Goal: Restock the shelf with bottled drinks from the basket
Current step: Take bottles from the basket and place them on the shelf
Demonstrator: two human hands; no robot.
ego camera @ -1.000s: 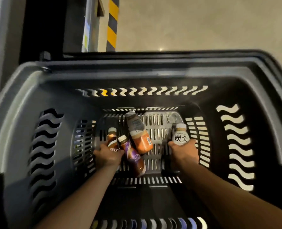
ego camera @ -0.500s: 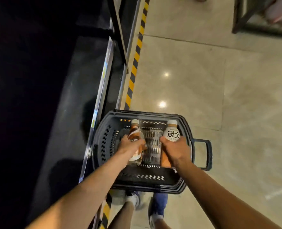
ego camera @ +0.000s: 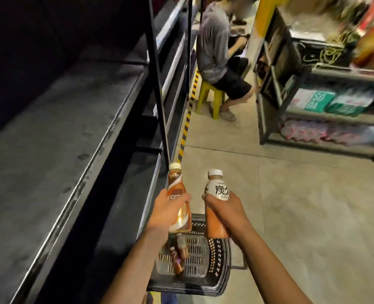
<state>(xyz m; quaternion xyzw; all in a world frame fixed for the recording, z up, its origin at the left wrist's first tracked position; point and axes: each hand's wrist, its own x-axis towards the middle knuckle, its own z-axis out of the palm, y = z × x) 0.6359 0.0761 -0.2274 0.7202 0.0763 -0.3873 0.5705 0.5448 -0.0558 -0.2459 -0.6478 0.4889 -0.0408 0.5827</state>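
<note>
My left hand (ego camera: pixel 167 210) grips an orange-brown coffee bottle (ego camera: pixel 177 187) with a cream cap, held upright above the basket. My right hand (ego camera: pixel 224 210) grips a bottle with a white label and black characters (ego camera: pixel 217 189), its lower half orange. Both bottles are raised well above the dark plastic basket (ego camera: pixel 219 279) on the floor below. Two bottles (ego camera: pixel 179 253) lie on the basket's bottom. The dark grey shelf (ego camera: pixel 56 128) runs along my left, its surface bare.
A black upright post (ego camera: pixel 157 80) of the shelf stands just beyond the left bottle. A person sits on a yellow stool (ego camera: pixel 210 95) further down the aisle. A metal rack (ego camera: pixel 313 119) with boxes and bottle packs stands on the right. Tiled floor lies between.
Both hands have lifted their bottles out of the basket and risen. My view has swung up from the basket to the aisle and the shelf.
</note>
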